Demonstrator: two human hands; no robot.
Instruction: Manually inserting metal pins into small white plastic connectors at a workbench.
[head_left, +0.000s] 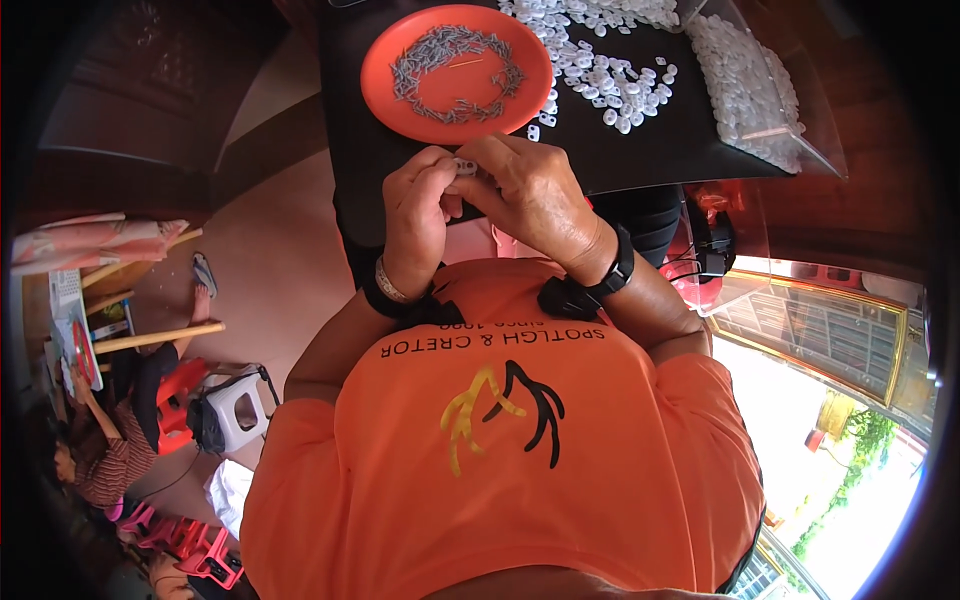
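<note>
left hand [418, 222]: clenched, thumb and fingertips pinching a small white piece [464, 166] from its left side; silver bracelet on the wrist.
right hand [535, 200]: closed on the same small white piece from the right, fingertips meeting the left hand's; black watch band on the wrist.
small white piece: held between both hands, just below the orange plate [400, 45], over the near edge of the tabletop [640, 150]; its exact shape is too small to tell.
orange plate: round, on the black tabletop; a rough ring of small grey metal parts [455, 62] lies in it.
white pieces, loose [610, 80]: scattered heap just right of the orange plate, touching its right rim.
clear plastic bag [755, 90]: well right of the orange plate, full of more white pieces, on the tabletop's right corner.
orange shirt [520, 450]: the person's own, fills the view below the orange plate and hands.
another person [120, 440]: far lower left of the orange plate, seated on the floor by red stools.
</note>
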